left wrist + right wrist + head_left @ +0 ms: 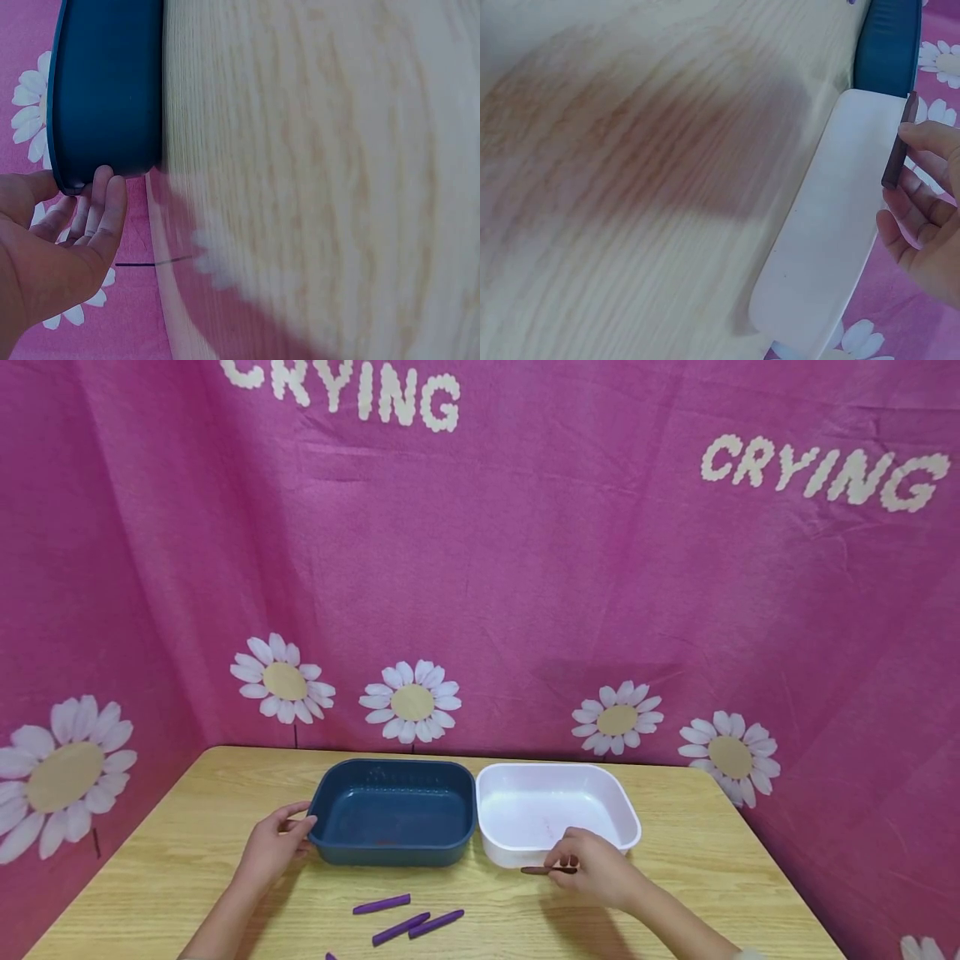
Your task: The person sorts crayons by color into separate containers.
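Pinching the brown crayon [534,871] between thumb and fingers, your right grip [596,870] is hovering by the near wall of the white bin [498,853]. You are leaving one end of the crayon jutting out past your fingertips, probably because so slim a stick is needing only a light hold. Whether it is touching the bin's wall, the views are not showing clearly.

Your left grip [272,847] is clasping the blue bin [390,857] at the end nearer the tabletop's left edge. There your thumb is meeting the rim while your fingers are bearing on the outer wall from below, likely because the rim is giving an easy hold for steadying the bin.

Both bins are standing side by side along the far edge of the tabletop [697,877], the blue one toward the far left corner and the white one toward the far right. That layout is seemingly putting one within easy reach of each arm. Toward the near edge, three purple crayons [381,904] are lying loose, two of them nearly touching, with the tip of another purple piece [330,957] just showing.
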{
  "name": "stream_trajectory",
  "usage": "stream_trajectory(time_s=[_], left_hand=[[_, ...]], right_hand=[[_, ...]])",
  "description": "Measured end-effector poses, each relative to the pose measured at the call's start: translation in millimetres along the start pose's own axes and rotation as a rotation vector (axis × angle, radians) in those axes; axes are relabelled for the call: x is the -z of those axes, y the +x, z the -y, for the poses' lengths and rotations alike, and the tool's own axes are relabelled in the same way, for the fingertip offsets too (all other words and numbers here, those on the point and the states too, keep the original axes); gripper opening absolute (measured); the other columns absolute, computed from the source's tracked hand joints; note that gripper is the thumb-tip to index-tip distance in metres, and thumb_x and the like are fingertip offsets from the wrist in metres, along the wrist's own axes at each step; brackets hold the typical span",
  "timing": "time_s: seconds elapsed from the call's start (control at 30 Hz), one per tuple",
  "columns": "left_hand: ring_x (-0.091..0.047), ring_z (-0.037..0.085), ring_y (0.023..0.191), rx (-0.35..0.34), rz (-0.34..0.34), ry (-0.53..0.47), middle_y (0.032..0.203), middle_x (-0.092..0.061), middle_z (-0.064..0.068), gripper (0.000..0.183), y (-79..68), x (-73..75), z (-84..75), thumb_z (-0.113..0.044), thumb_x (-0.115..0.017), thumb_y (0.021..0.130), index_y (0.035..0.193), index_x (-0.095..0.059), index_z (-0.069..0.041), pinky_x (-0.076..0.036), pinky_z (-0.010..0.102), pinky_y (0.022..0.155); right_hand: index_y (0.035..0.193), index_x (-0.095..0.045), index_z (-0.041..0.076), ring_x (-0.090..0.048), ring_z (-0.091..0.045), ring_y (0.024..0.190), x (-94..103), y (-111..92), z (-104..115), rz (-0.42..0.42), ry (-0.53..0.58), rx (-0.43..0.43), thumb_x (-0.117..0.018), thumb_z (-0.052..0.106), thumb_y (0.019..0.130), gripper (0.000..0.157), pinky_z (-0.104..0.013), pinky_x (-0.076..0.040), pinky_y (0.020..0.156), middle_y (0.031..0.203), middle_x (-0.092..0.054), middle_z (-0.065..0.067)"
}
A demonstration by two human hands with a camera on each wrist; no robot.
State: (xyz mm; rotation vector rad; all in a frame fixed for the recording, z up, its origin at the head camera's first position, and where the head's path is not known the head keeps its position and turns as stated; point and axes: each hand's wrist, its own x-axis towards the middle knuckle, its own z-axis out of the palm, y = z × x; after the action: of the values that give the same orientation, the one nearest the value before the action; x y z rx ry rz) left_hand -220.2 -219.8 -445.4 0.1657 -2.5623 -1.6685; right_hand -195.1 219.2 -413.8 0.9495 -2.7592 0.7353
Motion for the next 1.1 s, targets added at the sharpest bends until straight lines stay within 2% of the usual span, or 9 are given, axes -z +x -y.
stream_trajectory(time_s=[0.3, 0.47, 0.8, 1.1], left_hand=[[-0.064, 0.018, 0.067, 0.008, -0.005, -0.005, 0.093, -0.065, 0.021, 0.044, 0.3, -0.9, 0.3, -0.015, -0.054, 0.094, 0.131, -0.045, 0.008, -0.057, 0.033, 0.066], [-0.064, 0.018, 0.068, 0.013, -0.005, -0.006, 0.092, -0.065, 0.018, 0.044, 0.8, -1.4, 1.3, -0.015, -0.054, 0.094, 0.131, -0.045, 0.007, -0.057, 0.033, 0.066], [-0.065, 0.018, 0.068, 0.025, 0.007, 0.010, 0.098, -0.063, 0.025, 0.044, 0.4, -0.1, 1.9, -0.017, -0.053, 0.095, 0.132, -0.044, 0.006, -0.056, 0.033, 0.066], [-0.065, 0.018, 0.068, 0.019, 0.010, -0.002, 0.098, -0.063, 0.026, 0.044, 0.1, 0.1, 1.1, -0.016, -0.052, 0.095, 0.132, -0.044, 0.007, -0.057, 0.033, 0.066]], right_hand=[[0.081, -0.071, 0.014, -0.046, 0.001, 0.065, -0.9, 13.7, 5.2, 0.017, -0.016, 0.019, -0.073, 0.011, 0.075, 0.006, -0.015, -0.040, 0.059, 0.069, -0.053, 0.009], [0.081, -0.071, 0.015, -0.045, 0.002, 0.065, -1.7, 20.3, 9.8, 0.043, 0.003, 0.001, -0.072, 0.012, 0.077, 0.005, -0.016, -0.039, 0.059, 0.070, -0.053, 0.008], [0.082, -0.072, 0.014, -0.047, -0.003, 0.065, 0.7, 37.5, 21.5, 0.029, 0.008, -0.004, -0.071, 0.011, 0.077, 0.005, -0.016, -0.039, 0.060, 0.072, -0.054, 0.006], [0.083, -0.072, 0.012, -0.050, -0.006, 0.066, -1.6, 54.8, 28.4, 0.034, -0.011, 0.033, -0.071, 0.011, 0.078, 0.006, -0.016, -0.040, 0.061, 0.070, -0.055, 0.006]])
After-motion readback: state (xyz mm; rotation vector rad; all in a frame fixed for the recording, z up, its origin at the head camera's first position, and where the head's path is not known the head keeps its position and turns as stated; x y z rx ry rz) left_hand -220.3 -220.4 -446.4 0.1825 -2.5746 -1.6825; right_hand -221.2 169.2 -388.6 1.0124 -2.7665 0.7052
